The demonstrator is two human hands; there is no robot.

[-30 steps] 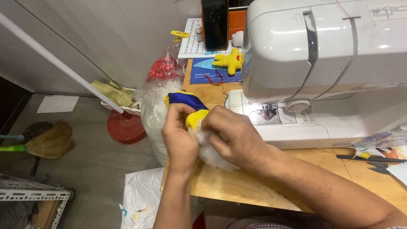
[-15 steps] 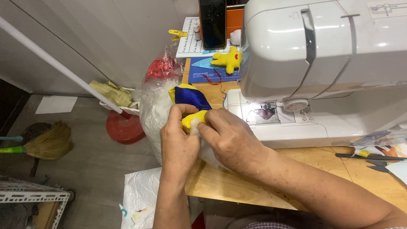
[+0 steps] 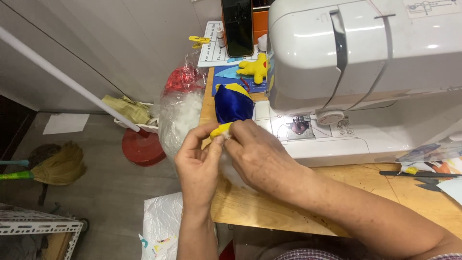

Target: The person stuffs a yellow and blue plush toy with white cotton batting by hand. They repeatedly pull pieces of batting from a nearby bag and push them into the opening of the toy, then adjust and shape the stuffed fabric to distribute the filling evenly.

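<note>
in the head view, both hands work at the near left edge of the pale wooden table [image 3: 269,212], in front of the white sewing machine [image 3: 356,72]. between them sits a small sewn piece of shiny blue and yellow fabric [image 3: 232,103], its yellow end pinched at the fingertips. white fluffy stuffing [image 3: 230,171] shows under the hands, touching the palms.

judging from this, the filling is best fed in small tufts, the opening kept taut with one hand while the other presses inward, so the seam does not strain.

the left hand [image 3: 198,166] is curled, thumb and forefinger closed on the yellow end from the left, wrist straight, forearm rising from below. the right hand [image 3: 260,154] arches over from the right, knuckles up, fingertips closed on the same yellow end; its forearm runs diagonally toward the lower right corner.

just beside the table, on the left, hangs a clear plastic bag of white stuffing [image 3: 183,120].
</note>
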